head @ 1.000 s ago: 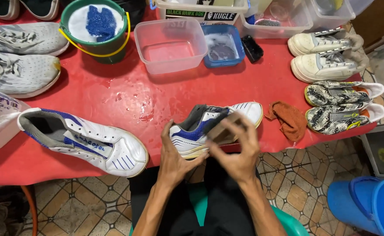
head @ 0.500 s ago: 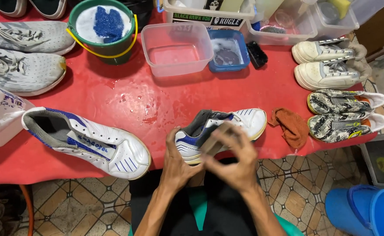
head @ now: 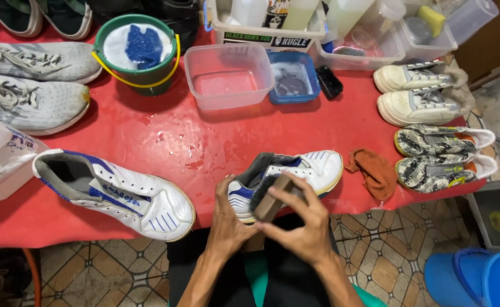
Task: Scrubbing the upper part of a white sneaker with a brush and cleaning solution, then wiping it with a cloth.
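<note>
A white and blue sports shoe (head: 312,166) lies at the front edge of the red table (head: 147,133). My left hand (head: 230,219) grips its heel end. My right hand (head: 301,219) holds a wooden-backed brush (head: 270,196), whose dark bristles press against the shoe's side near the heel. The matching shoe (head: 119,193) lies on the table to the left, apart from both hands.
An orange rag (head: 375,170) lies right of the shoe. Behind stand a clear tub (head: 230,77) of water, a blue soapy tray (head: 292,77) and a green bucket (head: 139,51). Grey shoes (head: 28,85) sit left, white and patterned pairs (head: 420,96) right. A blue bin (head: 477,278) stands on the floor.
The brush in my right hand has slid along the shoe's side toward the heel. The left hand keeps its grip. The view has shifted slightly.
</note>
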